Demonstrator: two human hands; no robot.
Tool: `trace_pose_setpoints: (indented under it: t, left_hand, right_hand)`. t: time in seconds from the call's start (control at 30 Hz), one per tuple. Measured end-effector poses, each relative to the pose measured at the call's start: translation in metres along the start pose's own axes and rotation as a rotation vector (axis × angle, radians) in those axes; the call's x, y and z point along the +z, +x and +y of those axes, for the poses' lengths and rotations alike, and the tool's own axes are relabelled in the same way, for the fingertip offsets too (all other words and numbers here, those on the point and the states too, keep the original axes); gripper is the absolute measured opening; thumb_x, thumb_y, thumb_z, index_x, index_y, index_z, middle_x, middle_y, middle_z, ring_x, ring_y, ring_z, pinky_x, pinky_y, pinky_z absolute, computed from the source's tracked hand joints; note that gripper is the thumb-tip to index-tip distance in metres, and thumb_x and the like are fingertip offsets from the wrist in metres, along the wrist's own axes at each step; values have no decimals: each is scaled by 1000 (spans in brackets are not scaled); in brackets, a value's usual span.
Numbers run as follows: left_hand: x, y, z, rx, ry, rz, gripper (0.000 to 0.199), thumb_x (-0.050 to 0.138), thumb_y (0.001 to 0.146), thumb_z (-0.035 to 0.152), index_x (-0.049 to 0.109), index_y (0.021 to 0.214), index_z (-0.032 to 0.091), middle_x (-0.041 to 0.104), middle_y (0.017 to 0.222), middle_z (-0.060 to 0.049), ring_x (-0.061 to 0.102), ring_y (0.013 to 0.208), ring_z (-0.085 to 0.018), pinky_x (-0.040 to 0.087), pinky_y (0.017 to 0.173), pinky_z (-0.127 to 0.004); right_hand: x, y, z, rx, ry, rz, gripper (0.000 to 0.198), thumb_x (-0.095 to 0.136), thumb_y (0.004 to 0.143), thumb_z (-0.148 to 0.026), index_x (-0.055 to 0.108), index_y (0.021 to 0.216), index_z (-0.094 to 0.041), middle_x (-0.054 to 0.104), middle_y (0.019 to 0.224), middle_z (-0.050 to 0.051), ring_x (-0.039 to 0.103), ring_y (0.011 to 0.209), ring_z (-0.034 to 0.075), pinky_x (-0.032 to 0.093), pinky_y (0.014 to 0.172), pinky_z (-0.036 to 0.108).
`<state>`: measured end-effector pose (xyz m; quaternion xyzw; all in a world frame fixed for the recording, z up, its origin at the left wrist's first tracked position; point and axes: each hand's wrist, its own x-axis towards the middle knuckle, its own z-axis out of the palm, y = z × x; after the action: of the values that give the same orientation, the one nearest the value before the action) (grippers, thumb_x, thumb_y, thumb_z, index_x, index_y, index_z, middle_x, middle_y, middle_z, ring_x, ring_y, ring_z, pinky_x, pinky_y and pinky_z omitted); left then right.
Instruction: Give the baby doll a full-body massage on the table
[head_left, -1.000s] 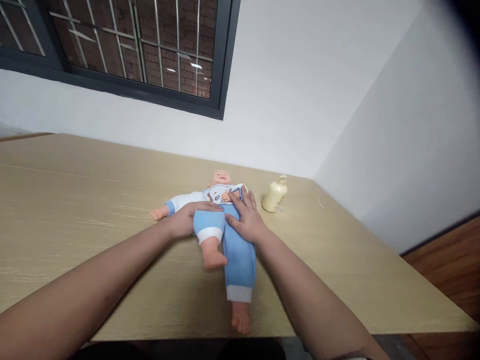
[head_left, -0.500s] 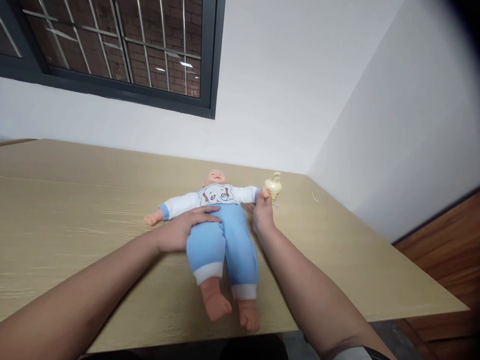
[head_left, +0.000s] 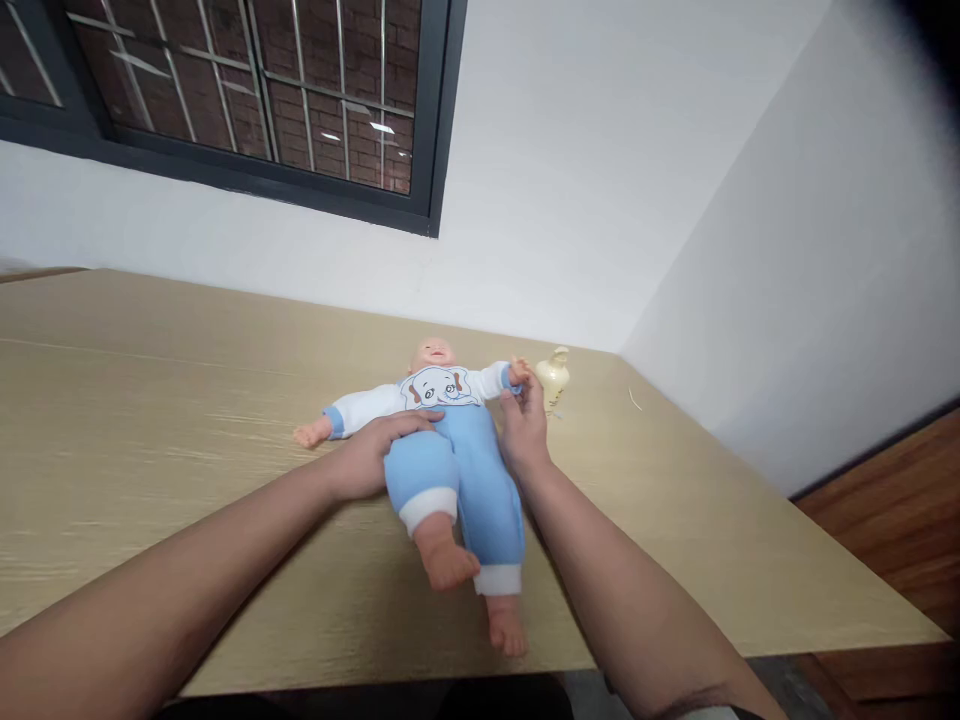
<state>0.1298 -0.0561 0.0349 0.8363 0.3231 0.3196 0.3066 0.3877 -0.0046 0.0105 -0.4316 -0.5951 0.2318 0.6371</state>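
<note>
Doll (head_left: 480, 450): on its back on the table (head_left: 675, 520), between the person's two hands, its long axis running away from the person, head towards the wall (head_left: 562, 200), feet near the close edge.
Left hand (head_left: 367, 455): laid over the doll's waist and hip, fingers stretched; partly hidden, so whether it grips cannot be told.
Right hand (head_left: 527, 430): thumb and fingers closed about the cuff of the doll's outstretched arm (head_left: 489, 382), on the person's right; this is the nearer hand to that arm, which reaches sideways from the chest.
Pump bottle (head_left: 553, 378): upright just beyond the right hand's fingers; contact is unclear.
Changed since one second ago: that arm lay folded over the chest, the right hand on the belly; now both are out to the side.
</note>
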Motion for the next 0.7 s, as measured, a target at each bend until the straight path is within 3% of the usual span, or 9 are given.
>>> trace_pose_setpoints:
  t: [0.1,0.2,0.37,0.57,0.7]
  left_hand:
    - [3,1,-3,-91,-240,70,54,72,83,32,62,136,25,61,140,-10,58,128,-31,42,111,-47]
    - [6,5,-5,-134,-448,123,54,76,81,34,66,132,22,66,133,-11,62,122,-32,45,108,-48]
    - [11,12,-8,-206,-546,167,46,84,69,31,77,112,16,68,131,-13,61,123,-35,43,110,-49]
    - [5,11,-10,-201,-473,53,39,77,76,29,76,114,20,61,142,-11,55,131,-34,41,112,-47]
    - [-3,5,-3,-95,-197,-37,43,74,80,28,71,123,25,49,153,-8,45,140,-32,35,117,-46]
  right_hand:
    - [5,-11,-17,-262,-320,-241,78,57,92,-45,23,157,-20,29,163,13,24,153,28,24,123,52]
    - [10,-14,-25,-380,-557,-473,76,52,95,-48,22,159,-20,24,165,10,7,156,27,6,126,56]
    - [11,-11,-29,-454,-701,-646,63,46,98,-42,31,156,-20,30,164,8,10,156,22,-3,127,53]
    - [7,-12,-26,-451,-641,-571,66,55,93,-38,36,153,-20,36,161,10,17,155,26,5,127,54]
    - [1,-9,-19,-303,-444,-209,67,60,86,-32,39,149,-21,45,153,13,38,145,26,29,122,49]
